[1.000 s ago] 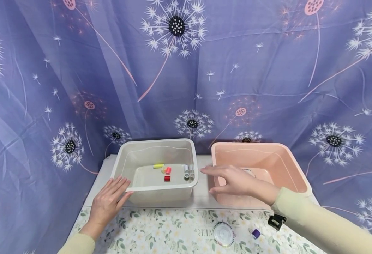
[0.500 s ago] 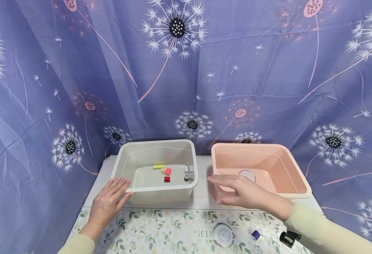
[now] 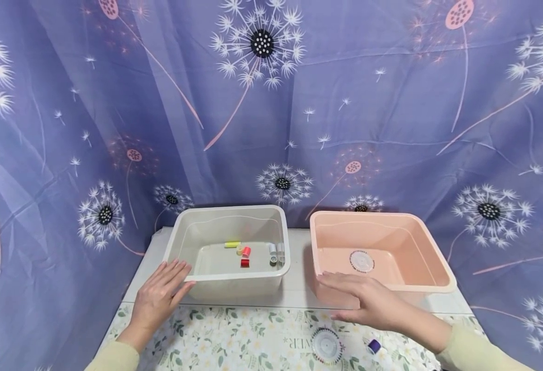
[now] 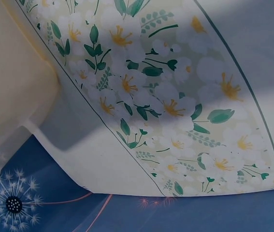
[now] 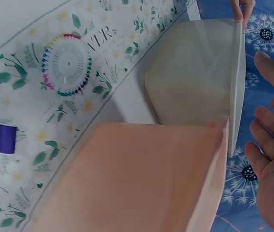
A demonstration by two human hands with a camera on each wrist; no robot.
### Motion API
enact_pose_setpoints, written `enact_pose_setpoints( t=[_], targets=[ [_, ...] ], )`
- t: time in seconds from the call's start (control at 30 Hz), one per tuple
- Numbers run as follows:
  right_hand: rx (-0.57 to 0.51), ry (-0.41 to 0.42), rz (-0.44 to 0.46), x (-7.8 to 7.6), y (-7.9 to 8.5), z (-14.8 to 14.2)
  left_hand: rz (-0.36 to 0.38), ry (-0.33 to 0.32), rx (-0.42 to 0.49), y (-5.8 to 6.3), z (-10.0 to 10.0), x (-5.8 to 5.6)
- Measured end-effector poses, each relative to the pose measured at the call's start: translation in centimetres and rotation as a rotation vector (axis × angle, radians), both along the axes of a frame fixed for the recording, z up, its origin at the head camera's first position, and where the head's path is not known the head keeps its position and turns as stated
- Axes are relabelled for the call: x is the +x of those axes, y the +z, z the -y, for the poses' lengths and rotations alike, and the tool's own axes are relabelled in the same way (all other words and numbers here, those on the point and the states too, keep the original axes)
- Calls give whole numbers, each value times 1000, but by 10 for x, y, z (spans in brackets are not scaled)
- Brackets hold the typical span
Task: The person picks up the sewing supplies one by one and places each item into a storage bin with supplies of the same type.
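Note:
My left hand (image 3: 157, 299) rests with fairly straight fingers on the near left corner of the grey plastic bin (image 3: 234, 286). Inside that bin lie several thread spools: a yellow one (image 3: 232, 245), a red one (image 3: 245, 263) and pale ones by the right wall. Bare of any object, my right hand (image 3: 373, 304) hovers at the near left rim of the pink bin (image 3: 422, 252), fingers extended. A pin wheel (image 3: 361, 262) lies on the pink bin's floor. Nearer me, a second pin wheel (image 5: 68, 64) with coloured heads and a purple thread spool (image 5: 7, 138) lie on the floral cloth.
The two bins stand side by side on a white table strip (image 3: 298, 273), a narrow gap between them. The floral cloth (image 3: 234, 340) covers the table's front. A blue dandelion-print curtain (image 3: 234, 170) hangs close behind and at both sides.
My right hand has drawn back to the right and toward me, from over the pink bin to its near rim, uncovering the pin wheel inside. The left hand has stayed put.

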State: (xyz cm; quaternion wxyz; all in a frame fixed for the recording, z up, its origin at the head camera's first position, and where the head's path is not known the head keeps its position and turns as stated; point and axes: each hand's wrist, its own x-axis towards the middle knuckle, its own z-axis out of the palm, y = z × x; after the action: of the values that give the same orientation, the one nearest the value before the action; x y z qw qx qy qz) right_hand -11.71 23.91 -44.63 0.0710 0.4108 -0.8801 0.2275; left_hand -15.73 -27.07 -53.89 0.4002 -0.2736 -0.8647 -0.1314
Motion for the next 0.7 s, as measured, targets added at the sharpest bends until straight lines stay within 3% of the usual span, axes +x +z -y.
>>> enact_pose_setpoints(
  t=[0.3,0.7],
  targets=[
    [12,-37,-20,16,-8,-9,4,-6,-1,1,0,0],
    [-26,16,-105,34,-32,-23,-4,-17,1,-1,1,-1]
  ],
)
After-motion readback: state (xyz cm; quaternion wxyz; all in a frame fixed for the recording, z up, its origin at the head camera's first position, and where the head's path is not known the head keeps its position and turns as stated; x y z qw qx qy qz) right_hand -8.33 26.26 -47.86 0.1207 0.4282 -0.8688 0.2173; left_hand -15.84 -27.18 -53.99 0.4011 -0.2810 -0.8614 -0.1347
